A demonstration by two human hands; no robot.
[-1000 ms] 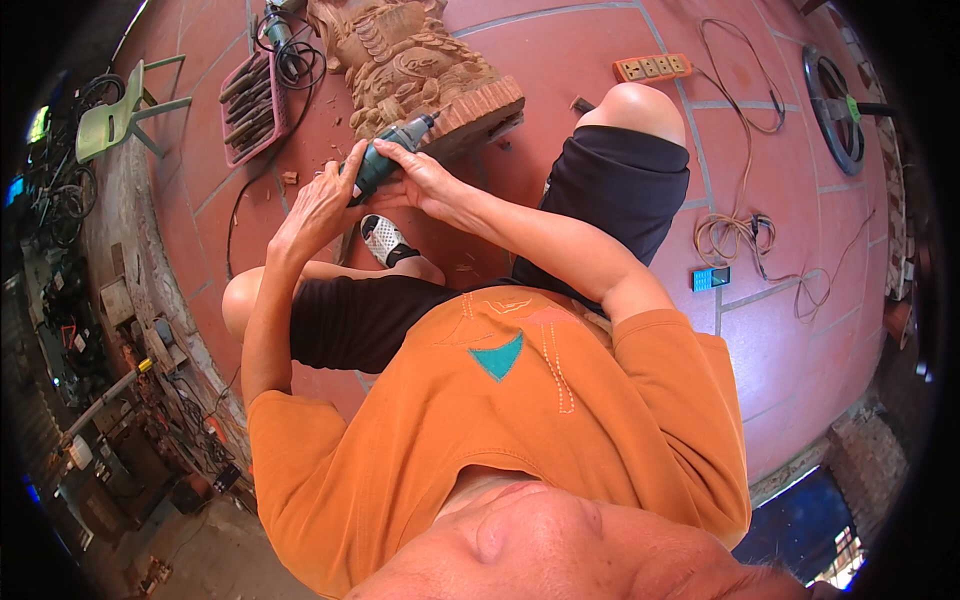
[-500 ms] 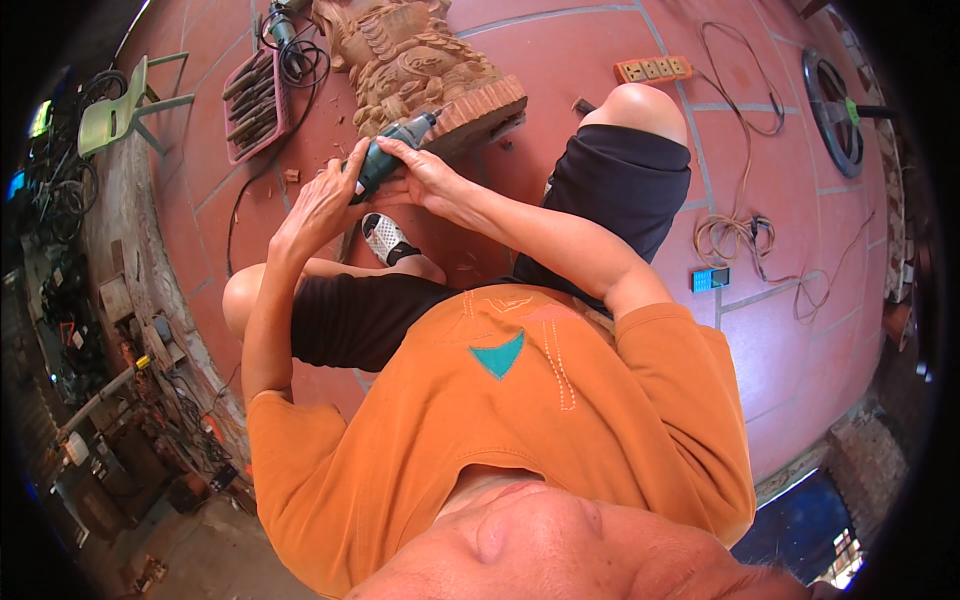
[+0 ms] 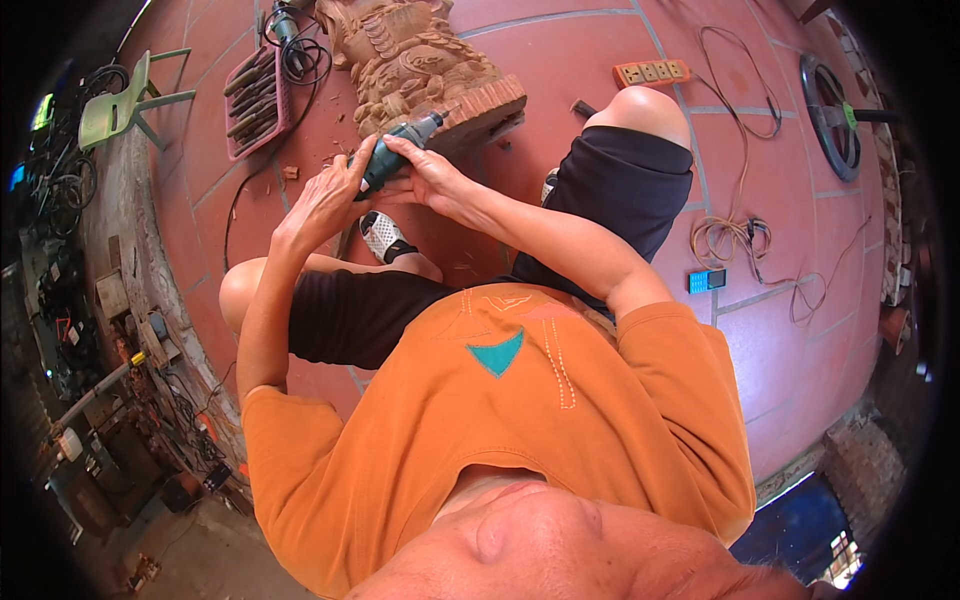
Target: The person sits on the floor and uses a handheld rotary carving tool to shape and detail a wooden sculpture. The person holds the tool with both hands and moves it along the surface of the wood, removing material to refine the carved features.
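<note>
Between my two hands is a dark green power tool, a die grinder by its look [image 3: 397,148], with its narrow grey nose slanting up and to the right. My left hand [image 3: 330,193] wraps round its left side and rear. From the right, my right hand [image 3: 432,180] grips its body, thumb on top and fingers underneath. Just beyond the tool's nose lies a carved wooden sculpture [image 3: 405,65] with a thick flat base [image 3: 485,112]. Whether a bit sits in the nose is too small to tell.
A pink basket [image 3: 236,145] of chisel-like tools stands at the left, another corded power tool [image 3: 287,28] at its far end. To the right lie an orange power strip [image 3: 652,73], coiled cords [image 3: 735,238], a blue phone [image 3: 707,281] and a black wheel [image 3: 832,115]. A green chair [image 3: 120,108] stands far left.
The tool's nose has tipped slightly to the right and more of its grey tip shows. Both hands keep their hold, with only a small shift.
</note>
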